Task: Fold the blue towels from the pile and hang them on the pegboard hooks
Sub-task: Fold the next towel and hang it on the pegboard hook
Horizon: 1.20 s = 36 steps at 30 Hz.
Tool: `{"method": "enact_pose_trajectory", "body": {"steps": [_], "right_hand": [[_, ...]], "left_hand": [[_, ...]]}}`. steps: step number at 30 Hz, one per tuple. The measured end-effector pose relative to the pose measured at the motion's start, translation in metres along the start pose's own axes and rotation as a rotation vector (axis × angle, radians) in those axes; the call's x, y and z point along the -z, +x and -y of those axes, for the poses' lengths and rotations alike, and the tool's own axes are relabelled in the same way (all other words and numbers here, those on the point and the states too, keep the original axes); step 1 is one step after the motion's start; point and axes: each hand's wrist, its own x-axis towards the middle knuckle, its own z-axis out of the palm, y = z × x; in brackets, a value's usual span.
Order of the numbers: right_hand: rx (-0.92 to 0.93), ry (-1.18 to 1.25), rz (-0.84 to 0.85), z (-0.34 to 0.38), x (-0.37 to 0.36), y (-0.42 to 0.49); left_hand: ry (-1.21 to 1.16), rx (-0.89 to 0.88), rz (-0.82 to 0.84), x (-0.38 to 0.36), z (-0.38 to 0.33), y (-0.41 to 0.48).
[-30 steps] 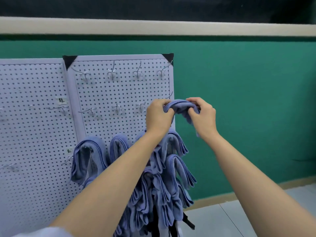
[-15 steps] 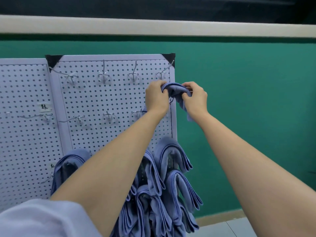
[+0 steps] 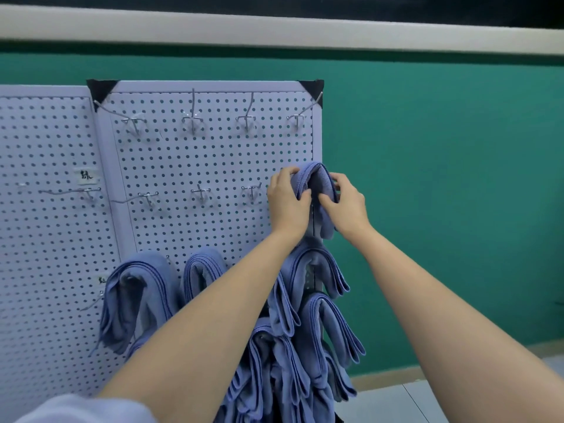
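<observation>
Pinching the blue towel [image 3: 320, 178] from both sides, the two hands kept their hold. The left hand [image 3: 288, 203] had its fingers curled over the towel's left fold, and the right hand [image 3: 346, 206] clasped the right fold between thumb and fingertips. Half a second before, the towel was bunched up tight between the hands and sat between the top and middle rows of hooks. Now it was lower, level with the middle row, at the right edge of the pegboard [image 3: 213, 154]. It was draped in an arch, and its two halves hung down between the wrists. The cloth covered the spot, so it could not be told whether a hook carried it.

Three bare middle hooks [image 3: 200, 192] stood to the left of the hands, and four top hooks [image 3: 245, 117] above them were bare too. Below the hands, the hung towels [image 3: 137, 288] filled the lower rows, as they did earlier, partly hidden behind the left forearm. A small label [image 3: 86, 175] sat on the left panel [image 3: 45, 224]. The green wall [image 3: 442, 178] lay behind the board, and a pale sleeve [image 3: 85, 410] showed at the bottom left.
</observation>
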Motion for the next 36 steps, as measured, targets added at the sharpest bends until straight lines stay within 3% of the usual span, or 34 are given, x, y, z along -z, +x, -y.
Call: {"method": "enact_pose_trajectory", "body": {"steps": [8, 18, 29, 36], "right_hand": [[0.052, -0.052, 0.03, 0.04, 0.022, -0.062], [-0.056, -0.088, 0.344, 0.053, -0.006, -0.257], [-0.458, -0.107, 0.732, -0.04, -0.099, -0.462], [-0.58, -0.227, 0.884, -0.109, -0.155, -0.528]], "left_hand": [[0.022, 0.055, 0.085, 0.066, -0.019, -0.051], [0.158, 0.305, 0.247, 0.176, 0.023, -0.222], [0.285, 0.801, 0.502, 0.231, 0.162, -0.422], [0.341, 1.02, 0.627, 0.22, 0.238, -0.5]]}}
